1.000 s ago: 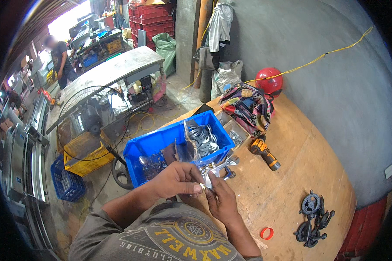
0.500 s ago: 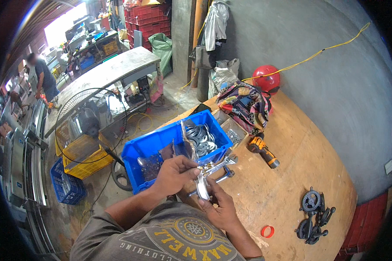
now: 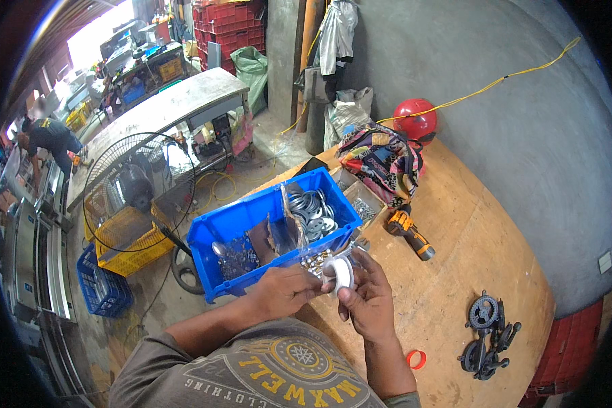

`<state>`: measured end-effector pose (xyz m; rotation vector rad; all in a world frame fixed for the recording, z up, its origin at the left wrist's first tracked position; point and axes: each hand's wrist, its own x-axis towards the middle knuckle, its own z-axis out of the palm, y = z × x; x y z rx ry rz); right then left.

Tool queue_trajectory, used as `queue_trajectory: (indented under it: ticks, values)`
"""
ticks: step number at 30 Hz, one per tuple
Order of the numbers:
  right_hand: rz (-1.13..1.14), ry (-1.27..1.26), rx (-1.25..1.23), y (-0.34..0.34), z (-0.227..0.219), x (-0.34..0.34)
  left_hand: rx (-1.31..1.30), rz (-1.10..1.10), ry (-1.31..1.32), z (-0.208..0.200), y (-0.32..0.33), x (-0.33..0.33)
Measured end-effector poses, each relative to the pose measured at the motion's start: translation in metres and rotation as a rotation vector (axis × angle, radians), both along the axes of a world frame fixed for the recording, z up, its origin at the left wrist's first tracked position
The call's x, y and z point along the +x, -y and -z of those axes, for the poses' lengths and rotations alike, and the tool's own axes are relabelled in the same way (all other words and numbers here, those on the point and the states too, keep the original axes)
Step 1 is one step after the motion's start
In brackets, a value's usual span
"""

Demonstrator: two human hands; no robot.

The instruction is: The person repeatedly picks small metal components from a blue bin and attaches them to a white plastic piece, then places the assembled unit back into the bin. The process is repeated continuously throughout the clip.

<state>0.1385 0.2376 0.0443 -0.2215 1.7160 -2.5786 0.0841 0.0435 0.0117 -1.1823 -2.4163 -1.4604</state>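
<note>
A pale, curved, ring-like part [image 3: 345, 273] is held in front of my body, over the near edge of the wooden table. My right hand [image 3: 370, 294] grips it, thumb on the near side and fingers behind. The fingers of my left hand [image 3: 283, 289] are pinched together at the part's left side; whether they hold something small there is hidden. Just beyond the hands lie small brass-coloured and silver fasteners [image 3: 314, 261]. Past those stands a blue bin [image 3: 196, 234], with flat metal rings [image 3: 311, 212] on its right side and small dark metal pieces [image 3: 236, 262] on its left.
An orange-and-black cordless drill [image 3: 411, 234] lies right of the bin, near a small box of screws [image 3: 364, 207]. Black handwheel-like parts [image 3: 483, 336] and a red ring [image 3: 416, 359] sit on the table [image 3: 455, 272]. Left are a fan [image 3: 139, 190] and a yellow crate [image 3: 132, 246]. A person [image 3: 51, 143] bends far left.
The ring-like part has moved right and turned, showing more of its curve. My right hand has risen with it; my left hand has dropped lower. The far person has bent over.
</note>
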Motion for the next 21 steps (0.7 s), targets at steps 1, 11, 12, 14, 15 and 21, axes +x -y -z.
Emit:
queue_trajectory:
  ticks: [1,11,12,14,15,21]
  values:
    - [0.009,-0.017,0.051,0.000,0.001,-0.007,-0.025,0.035,0.017,-0.001,0.000,0.001]
    - [-0.035,0.058,0.031,0.006,0.018,-0.021,0.134,0.065,0.179,-0.001,0.009,-0.002]
    - [-0.040,0.055,0.041,0.007,0.019,-0.019,0.129,0.058,0.214,-0.002,0.011,-0.002]
    - [-0.053,0.047,0.049,0.007,0.021,-0.015,0.177,0.055,0.277,-0.003,0.012,-0.003]
    - [-0.069,0.042,0.086,0.007,0.021,-0.013,0.231,0.060,0.304,-0.003,0.012,-0.003]
    - [-0.151,0.029,0.245,0.016,0.024,0.005,0.364,-0.132,0.449,-0.001,0.007,-0.010]
